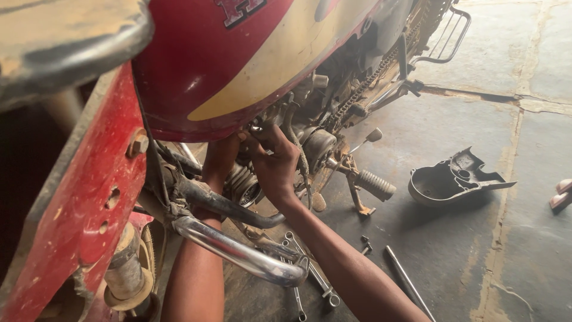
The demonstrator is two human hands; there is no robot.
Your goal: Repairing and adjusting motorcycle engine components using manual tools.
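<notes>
A red and cream motorcycle fuel tank (226, 65) fills the top of the view. Below it sits the grimy engine (310, 143) with its finned cylinder (241, 182). My right hand (275, 161) reaches up under the tank, fingers curled around a small part at the top of the engine. My left hand (223, 155) also reaches up there, mostly hidden behind the frame tube (226, 206) and the tank. What each hand grips is too hidden to name.
A chrome crash bar (238, 253) crosses in front of my forearms. Several spanners (310, 277) and a metal rod (408, 280) lie on the stone floor. A removed black engine cover (450, 182) lies to the right. The kick lever (375, 185) and drive chain (369, 80) stick out.
</notes>
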